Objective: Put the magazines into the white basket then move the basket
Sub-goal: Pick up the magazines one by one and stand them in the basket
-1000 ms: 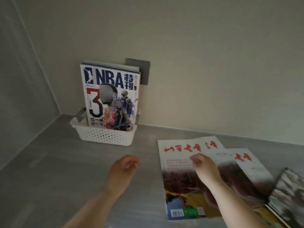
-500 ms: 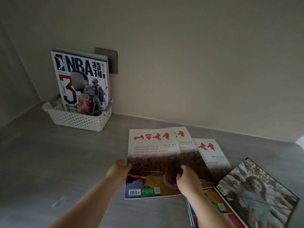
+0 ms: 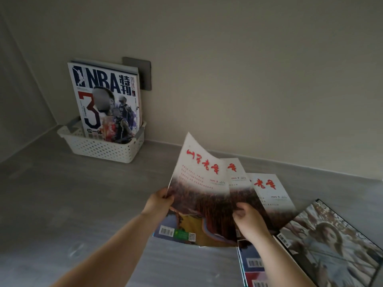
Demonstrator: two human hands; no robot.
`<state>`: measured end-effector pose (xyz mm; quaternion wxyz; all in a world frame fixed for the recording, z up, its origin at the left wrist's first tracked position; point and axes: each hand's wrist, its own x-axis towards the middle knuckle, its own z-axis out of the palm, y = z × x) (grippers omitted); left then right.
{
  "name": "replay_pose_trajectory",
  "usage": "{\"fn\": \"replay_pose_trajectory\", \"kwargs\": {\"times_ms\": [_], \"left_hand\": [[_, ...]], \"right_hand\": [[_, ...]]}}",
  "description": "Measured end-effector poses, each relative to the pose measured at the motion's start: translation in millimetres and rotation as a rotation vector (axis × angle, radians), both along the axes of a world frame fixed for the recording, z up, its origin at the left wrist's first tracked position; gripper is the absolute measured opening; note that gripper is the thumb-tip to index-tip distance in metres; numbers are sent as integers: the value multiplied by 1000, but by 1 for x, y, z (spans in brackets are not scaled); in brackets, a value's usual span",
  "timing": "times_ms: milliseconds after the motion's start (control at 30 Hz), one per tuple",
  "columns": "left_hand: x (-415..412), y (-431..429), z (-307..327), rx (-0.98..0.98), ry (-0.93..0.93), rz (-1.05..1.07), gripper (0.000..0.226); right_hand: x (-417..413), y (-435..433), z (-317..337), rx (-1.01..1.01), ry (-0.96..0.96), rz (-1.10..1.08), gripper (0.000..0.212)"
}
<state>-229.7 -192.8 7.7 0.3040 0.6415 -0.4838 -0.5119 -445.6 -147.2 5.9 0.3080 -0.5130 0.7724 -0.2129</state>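
Note:
A white perforated basket [image 3: 107, 149] stands on the grey surface in the far left corner, with an NBA magazine [image 3: 105, 100] upright inside it and more behind. I hold a red-titled magazine [image 3: 199, 183] lifted off the pile, its far end curling up. My left hand [image 3: 158, 201] pinches its left edge. My right hand [image 3: 247, 220] grips its right side. Two similar magazines [image 3: 267, 191] lie fanned underneath. A dark magazine with a woman's portrait [image 3: 331, 241] lies at the right.
A grey wall plate [image 3: 145, 73] sits behind the basket on the beige wall. The grey surface [image 3: 62, 204] meets walls at the left and back. More magazines with barcodes [image 3: 255, 266] lie at the bottom edge under my right arm.
Both hands reached the top red-titled magazine, took hold of its sides and raised it, so its far end now lifts off the pile. The view has also shifted.

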Motion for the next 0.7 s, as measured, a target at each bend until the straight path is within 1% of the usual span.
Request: {"fn": "replay_pose_trajectory", "kwargs": {"times_ms": [100, 133, 200, 267, 333, 400, 467, 533, 567, 633, 700], "left_hand": [[16, 2, 10, -36, 152, 40, 22], [22, 2, 13, -44, 185, 35, 21], [36, 2, 22, -63, 239, 23, 19], [54, 1, 29, -93, 313, 46, 22], [75, -3, 37, -125, 388, 95, 24], [97, -9, 44, -163, 416, 126, 26], [121, -18, 50, -211, 435, 131, 29], [145, -31, 57, -270, 403, 140, 36], [158, -39, 61, -300, 377, 148, 38], [184, -58, 70, -359, 366, 148, 38], [211, -83, 81, -418, 309, 131, 34]], "right_hand": [[5, -7, 5, -40, -148, -67, 44], [8, -10, 8, -47, -231, -107, 46], [18, -17, 13, -49, -477, -185, 49], [28, -27, 20, -72, -707, -229, 52], [42, -38, 31, -100, -789, -219, 47], [62, -51, 44, -118, -765, -149, 34], [86, -66, 56, -155, -659, -89, 30], [112, -82, 69, -167, -539, -26, 27], [126, -90, 77, -170, -510, 11, 24], [152, -110, 91, -207, -508, 47, 17], [177, -133, 103, -284, -513, 34, 18]]}}
